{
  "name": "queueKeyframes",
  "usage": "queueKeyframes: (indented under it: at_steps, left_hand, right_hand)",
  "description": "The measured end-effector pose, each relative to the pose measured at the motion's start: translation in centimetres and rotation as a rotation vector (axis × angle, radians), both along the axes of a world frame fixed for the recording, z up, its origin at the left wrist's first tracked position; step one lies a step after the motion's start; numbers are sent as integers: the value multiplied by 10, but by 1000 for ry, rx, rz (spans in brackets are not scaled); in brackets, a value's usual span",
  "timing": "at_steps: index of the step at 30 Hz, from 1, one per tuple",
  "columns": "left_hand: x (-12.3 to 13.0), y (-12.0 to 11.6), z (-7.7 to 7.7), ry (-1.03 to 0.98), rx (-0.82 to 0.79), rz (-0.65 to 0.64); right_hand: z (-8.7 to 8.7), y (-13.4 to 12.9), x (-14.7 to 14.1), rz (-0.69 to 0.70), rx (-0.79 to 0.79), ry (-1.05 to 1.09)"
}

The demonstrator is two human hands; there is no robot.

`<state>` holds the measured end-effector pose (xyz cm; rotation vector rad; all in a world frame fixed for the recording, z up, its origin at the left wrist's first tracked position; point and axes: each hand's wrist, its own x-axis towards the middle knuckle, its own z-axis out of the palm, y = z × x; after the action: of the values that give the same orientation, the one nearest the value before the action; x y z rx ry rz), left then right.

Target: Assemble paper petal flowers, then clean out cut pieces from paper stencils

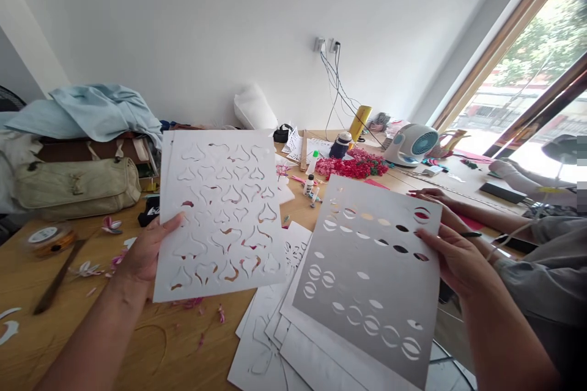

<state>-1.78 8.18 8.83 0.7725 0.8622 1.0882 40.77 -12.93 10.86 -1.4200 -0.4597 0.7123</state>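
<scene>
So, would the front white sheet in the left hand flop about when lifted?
Probably fairly stiff: the front white sheet looks nearly flat though the left hand grips just one edge. It's likely light, being thin. Its many curved cut-outs may leave weak spots.

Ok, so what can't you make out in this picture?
In the head view:
Left hand: most fingers hidden behind the left cut-out sheet.
Right hand: most fingers hidden behind the right cut-out sheet.
Loose sheets: partly covered by the right cut-out sheet, cut off by the bottom edge.
Black-capped bottle: label too small to read.
</scene>
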Motion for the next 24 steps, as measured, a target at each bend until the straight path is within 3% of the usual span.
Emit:
queueKeyframes:
  at_steps: [7, 11, 18, 24]
  left_hand:
    - [-10, 6, -1, 9, 60, 29]
    - [2, -1, -3, 10, 14, -90]
    - [29, -24, -9, -87, -78, -364]
    - [38, -35, -14, -178, -104, -457]
  right_hand:
    - [42, 18, -9, 29, 77, -47]
    - [55, 41, -32, 138, 90, -31]
    - [54, 91, -78, 274, 123, -50]
    - [47, 117, -102, 350, 153, -65]
